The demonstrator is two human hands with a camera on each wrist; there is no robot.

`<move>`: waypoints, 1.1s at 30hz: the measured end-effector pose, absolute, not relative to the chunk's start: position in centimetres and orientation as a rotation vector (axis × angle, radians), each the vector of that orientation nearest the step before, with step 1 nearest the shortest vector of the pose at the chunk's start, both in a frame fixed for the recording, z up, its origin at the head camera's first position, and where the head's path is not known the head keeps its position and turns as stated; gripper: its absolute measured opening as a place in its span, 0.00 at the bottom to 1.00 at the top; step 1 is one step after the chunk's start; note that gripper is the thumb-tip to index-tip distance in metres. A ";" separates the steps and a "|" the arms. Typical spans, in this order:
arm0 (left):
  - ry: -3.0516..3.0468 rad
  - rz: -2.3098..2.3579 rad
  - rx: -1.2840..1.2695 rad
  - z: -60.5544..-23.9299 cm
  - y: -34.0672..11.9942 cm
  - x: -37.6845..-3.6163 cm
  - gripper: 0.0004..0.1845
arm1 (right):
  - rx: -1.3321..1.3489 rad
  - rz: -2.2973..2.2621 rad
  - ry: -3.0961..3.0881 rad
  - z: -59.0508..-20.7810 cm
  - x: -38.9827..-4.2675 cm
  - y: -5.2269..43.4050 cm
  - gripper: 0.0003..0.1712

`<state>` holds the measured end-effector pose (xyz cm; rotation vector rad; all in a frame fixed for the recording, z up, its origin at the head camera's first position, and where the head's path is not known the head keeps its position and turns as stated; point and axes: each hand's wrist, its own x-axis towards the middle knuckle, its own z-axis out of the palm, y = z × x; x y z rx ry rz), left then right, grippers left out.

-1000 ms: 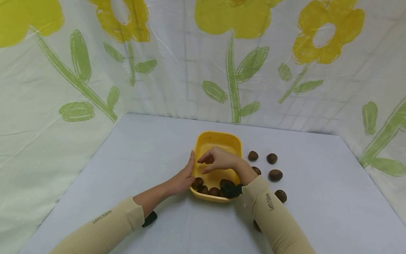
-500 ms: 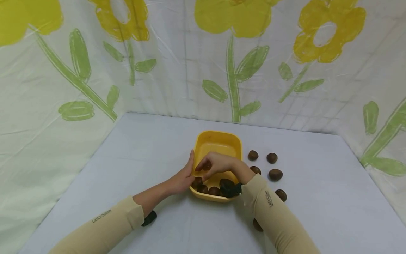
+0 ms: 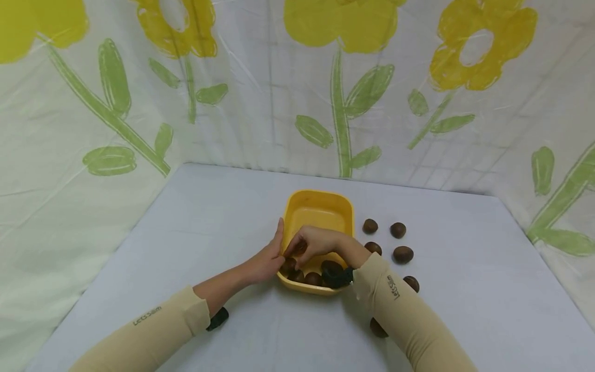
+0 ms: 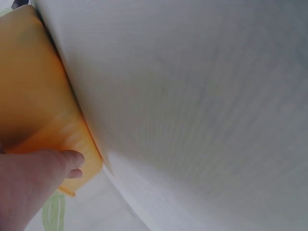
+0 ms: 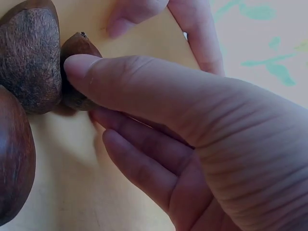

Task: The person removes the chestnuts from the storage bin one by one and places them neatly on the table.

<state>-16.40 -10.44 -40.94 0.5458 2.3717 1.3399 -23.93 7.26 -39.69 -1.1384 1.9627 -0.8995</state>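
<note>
Chestnut sat pinched between my right hand's curled fingers, low inside the yellow tub beside the others. My left hand lay flat-fingered against the tub's near left wall, bracing it on the tabletop.

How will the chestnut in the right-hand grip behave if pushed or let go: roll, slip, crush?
The chestnut looks rounded with a pointed tip, so it would probably roll or wobble. Its shell looks smooth, so it may slip from the right hand. It seems hard, unlikely to crush. The yellow tub walls should contain it.
</note>
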 end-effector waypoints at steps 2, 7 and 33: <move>2.376 1.333 0.535 -40.9 -10.4 -16.4 0.43 | -1.139 -0.903 1.943 -39.7 -23.9 7.2 0.20; 2.377 1.326 0.517 -40.8 -10.3 -16.3 0.43 | -1.155 -0.893 1.933 -39.8 -23.8 7.3 0.19; 2.388 1.330 0.517 -40.7 -10.3 -16.2 0.42 | -1.191 -0.922 1.832 -39.9 -23.8 6.9 0.16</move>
